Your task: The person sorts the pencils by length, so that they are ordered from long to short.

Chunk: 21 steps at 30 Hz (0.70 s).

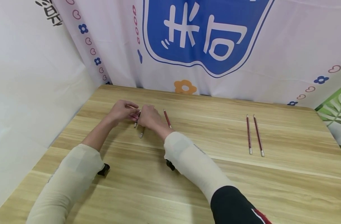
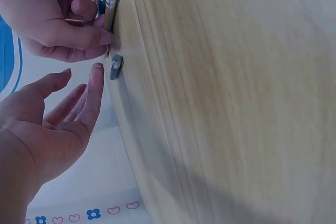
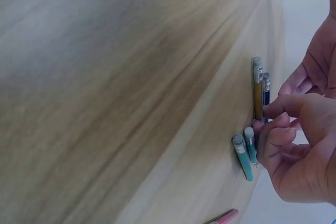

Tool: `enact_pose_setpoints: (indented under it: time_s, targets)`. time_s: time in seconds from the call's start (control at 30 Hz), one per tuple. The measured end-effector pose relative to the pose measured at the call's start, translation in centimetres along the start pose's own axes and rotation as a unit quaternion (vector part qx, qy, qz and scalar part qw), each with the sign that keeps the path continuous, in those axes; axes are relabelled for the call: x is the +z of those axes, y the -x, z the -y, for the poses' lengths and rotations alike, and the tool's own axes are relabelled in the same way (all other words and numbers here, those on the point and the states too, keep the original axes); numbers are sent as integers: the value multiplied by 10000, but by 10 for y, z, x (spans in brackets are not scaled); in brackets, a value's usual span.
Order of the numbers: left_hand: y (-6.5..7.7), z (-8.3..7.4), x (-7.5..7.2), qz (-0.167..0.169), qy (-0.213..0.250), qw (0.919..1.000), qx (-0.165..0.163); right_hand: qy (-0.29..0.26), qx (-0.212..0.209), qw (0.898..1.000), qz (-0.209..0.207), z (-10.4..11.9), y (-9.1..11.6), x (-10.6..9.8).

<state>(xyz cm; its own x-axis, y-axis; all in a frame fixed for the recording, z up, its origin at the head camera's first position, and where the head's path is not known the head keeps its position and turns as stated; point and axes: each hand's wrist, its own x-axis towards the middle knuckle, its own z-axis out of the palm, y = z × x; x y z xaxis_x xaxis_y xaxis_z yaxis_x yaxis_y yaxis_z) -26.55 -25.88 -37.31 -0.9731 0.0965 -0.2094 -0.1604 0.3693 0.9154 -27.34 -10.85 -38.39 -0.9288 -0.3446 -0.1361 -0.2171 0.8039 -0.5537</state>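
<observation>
Toward the far left of the table, my right hand (image 1: 149, 116) pinches a yellow pencil (image 3: 258, 95) between thumb and fingers, its eraser end pointing back toward me. A dark pencil (image 1: 135, 123) lies just left of it. My left hand (image 1: 123, 111) is beside that dark pencil, its fingers extended and the index fingertip close to the barrel in the left wrist view. Two green pencils (image 3: 243, 158) lie on the other side of my right hand, mostly hidden from the head view. The pencils' front ends are covered by my hands.
A red pencil (image 1: 166, 117) lies right of my right hand, partly behind the wrist. Farther right, two dark red pencils (image 1: 249, 135) lie side by side on the wooden table (image 1: 215, 186). A printed curtain (image 1: 117, 37) hangs along the back edge.
</observation>
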Motion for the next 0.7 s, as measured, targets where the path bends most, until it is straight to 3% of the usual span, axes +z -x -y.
enact_pose_setpoints:
  time_s: [0.2,0.4,0.7]
  targets:
    - [0,0,-1,-8,114,9999,13,-286,101,9994,151,-1,1,-5]
    - [2,1,-1,-25,-3,10000,-5,-755,-88,9970,161,-10,4,-16]
    - [-1,-3,6,133,93,9999,-5,-1834,66,9830,20,-33,14,-32]
